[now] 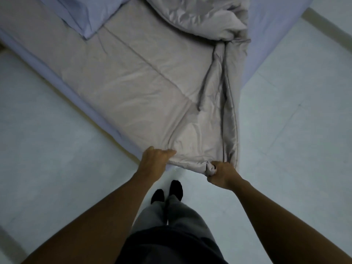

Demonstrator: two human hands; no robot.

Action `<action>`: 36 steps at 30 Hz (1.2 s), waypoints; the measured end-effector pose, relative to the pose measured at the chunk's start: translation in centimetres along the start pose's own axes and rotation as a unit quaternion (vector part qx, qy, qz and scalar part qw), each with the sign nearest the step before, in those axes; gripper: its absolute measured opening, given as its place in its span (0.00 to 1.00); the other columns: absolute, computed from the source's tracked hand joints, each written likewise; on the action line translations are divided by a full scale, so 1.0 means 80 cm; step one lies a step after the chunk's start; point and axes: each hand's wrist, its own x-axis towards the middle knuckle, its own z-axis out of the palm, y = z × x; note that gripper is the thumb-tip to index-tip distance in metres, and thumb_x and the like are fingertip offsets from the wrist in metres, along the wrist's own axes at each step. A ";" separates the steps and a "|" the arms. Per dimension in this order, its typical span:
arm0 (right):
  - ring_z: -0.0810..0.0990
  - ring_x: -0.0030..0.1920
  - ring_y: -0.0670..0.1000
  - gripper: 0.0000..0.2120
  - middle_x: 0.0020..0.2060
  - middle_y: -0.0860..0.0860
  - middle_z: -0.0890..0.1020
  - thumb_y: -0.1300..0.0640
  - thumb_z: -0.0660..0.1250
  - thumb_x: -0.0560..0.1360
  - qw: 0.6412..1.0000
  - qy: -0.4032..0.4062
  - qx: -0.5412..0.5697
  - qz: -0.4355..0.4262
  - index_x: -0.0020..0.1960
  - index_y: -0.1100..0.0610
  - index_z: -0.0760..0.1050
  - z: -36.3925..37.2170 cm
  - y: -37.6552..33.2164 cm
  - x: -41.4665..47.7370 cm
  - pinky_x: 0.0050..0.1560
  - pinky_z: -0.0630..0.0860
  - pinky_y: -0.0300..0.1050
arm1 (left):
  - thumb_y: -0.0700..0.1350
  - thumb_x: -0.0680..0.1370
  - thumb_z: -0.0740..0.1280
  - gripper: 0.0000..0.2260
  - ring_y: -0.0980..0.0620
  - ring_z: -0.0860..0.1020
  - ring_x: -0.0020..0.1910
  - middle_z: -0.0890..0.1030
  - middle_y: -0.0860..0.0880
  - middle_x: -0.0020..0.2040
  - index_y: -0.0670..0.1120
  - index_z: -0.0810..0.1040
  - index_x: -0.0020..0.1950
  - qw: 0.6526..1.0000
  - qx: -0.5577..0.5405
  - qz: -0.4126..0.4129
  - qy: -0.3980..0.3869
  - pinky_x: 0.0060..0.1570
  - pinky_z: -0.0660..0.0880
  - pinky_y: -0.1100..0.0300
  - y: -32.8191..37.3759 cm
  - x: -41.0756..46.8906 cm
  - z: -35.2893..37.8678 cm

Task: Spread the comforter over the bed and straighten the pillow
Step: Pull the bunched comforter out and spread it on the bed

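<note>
A pale beige comforter lies over the near part of the bed, flat on the left and bunched into a heap at the upper right. Its right side is folded into long creases. My left hand grips the comforter's near edge at the bed's corner. My right hand is closed on a bunched bit of the same edge, a little to the right. A lavender pillow lies at the upper left, askew and partly cut off by the frame. The lavender bed sheet shows to the right of the heap.
Pale tiled floor surrounds the bed's corner on both sides. My feet in dark socks stand just short of the corner. A light baseboard strip runs at the upper right.
</note>
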 end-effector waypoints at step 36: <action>0.81 0.47 0.43 0.14 0.51 0.50 0.83 0.59 0.59 0.80 0.958 0.172 0.212 -0.091 0.60 0.52 0.79 -0.313 0.271 -0.034 0.43 0.74 0.31 | 0.44 0.78 0.64 0.14 0.49 0.80 0.49 0.81 0.48 0.51 0.51 0.79 0.63 0.984 -0.152 -0.097 -0.003 0.53 0.76 0.60 0.346 0.222 -0.068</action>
